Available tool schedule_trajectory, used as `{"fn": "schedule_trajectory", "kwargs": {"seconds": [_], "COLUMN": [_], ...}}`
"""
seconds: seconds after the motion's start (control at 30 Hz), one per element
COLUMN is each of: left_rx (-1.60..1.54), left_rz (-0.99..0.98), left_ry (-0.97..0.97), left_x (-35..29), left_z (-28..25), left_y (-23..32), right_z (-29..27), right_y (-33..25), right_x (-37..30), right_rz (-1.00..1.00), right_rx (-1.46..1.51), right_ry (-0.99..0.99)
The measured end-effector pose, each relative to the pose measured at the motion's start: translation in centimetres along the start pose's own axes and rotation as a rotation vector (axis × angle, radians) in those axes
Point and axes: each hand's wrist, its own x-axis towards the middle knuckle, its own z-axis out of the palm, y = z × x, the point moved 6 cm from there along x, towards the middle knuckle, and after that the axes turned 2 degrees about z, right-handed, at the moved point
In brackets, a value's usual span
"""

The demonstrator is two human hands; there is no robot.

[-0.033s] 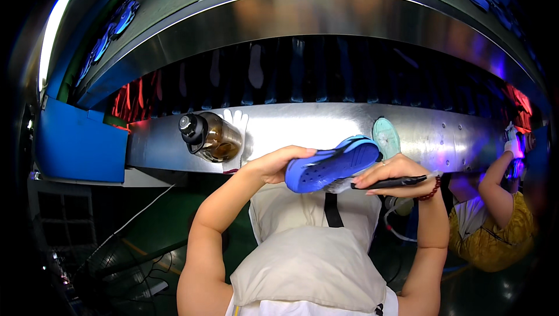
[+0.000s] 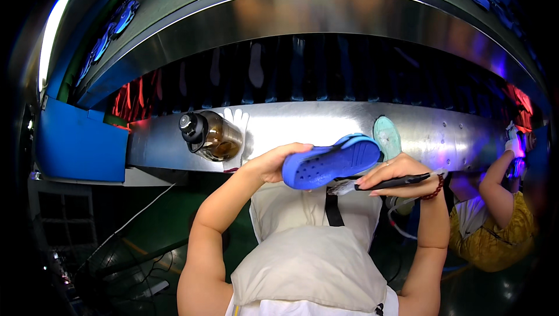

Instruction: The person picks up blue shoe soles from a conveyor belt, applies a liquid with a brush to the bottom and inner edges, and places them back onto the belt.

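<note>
My left hand (image 2: 278,163) grips the heel end of a blue shoe sole (image 2: 332,163), fingers wrapped round its edge. The sole has small holes toward that end and grooves toward the other, and is held tilted above my lap. In my right hand (image 2: 396,171) is a black-handled brush (image 2: 402,182) with pale bristles, gripped like a pen. The bristles sit just below the sole's near edge, apart from it. A thin clear tube runs from the brush's rear end. Beyond my right hand, a mint-green sole-shaped piece (image 2: 386,135) lies on the metal ledge (image 2: 303,121).
A brown bottle with a black lid (image 2: 212,135) stands on the ledge at left, beside a white glove (image 2: 237,119). Past the ledge are a dark slot and a curved steel panel (image 2: 303,16). A co-worker in yellow (image 2: 495,237) is at the right.
The brush has drawn slightly right, off the sole's lower edge. My left hand has shifted the sole a little left and turned its face more toward me.
</note>
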Motion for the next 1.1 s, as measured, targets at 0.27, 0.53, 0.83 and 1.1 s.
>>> {"fn": "schedule_trajectory", "kwargs": {"seconds": [0.27, 0.53, 0.83, 1.1], "left_rx": [-0.106, -0.582, -0.593, -0.601], "left_rz": [0.103, 0.390, 0.482, 0.594], "left_ry": [-0.033, -0.061, 0.113, -0.049], "left_x": [-1.7, 4.8, 4.8, 3.8], "left_z": [-1.7, -0.8, -2.1, 0.8], "left_y": [2.0, -0.2, -0.1, 1.9], "right_z": [-0.1, 0.1, 4.6, 2.1], "right_y": [0.4, 4.5, -0.8, -1.3], "right_x": [-0.4, 1.2, 3.0, 3.2], "right_rz": [0.047, 0.185, -0.194, -0.130], "right_rx": [0.069, 0.237, -0.517, -0.151], "right_ry": [0.253, 0.681, 0.373, 0.595]}}
